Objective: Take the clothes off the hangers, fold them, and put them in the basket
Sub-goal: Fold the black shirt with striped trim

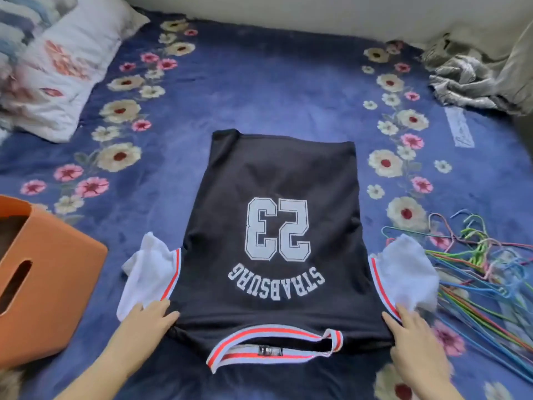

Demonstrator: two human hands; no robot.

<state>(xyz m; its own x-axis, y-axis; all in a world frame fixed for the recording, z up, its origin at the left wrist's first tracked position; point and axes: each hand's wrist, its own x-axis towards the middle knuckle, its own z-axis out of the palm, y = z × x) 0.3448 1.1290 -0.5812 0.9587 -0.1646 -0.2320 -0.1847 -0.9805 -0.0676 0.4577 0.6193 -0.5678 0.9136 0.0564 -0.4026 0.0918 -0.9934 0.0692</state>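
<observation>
A black jersey shirt (277, 180) with white sleeves, a white "23" and striped trim lies flat on the blue floral bedspread, collar toward me. My left hand (147, 320) rests on its left shoulder with fingers straight, touching the sleeve seam. My right hand (412, 339) rests with straight fingers on the right shoulder seam. An orange basket (57, 272) stands at the left edge. A pile of coloured wire hangers (478, 255) lies on the right.
White floral pillows (57, 70) sit at the far left. A crumpled grey garment (467, 76) lies at the far right by the wall. The blue bedspread (259, 90) stretches beyond the shirt.
</observation>
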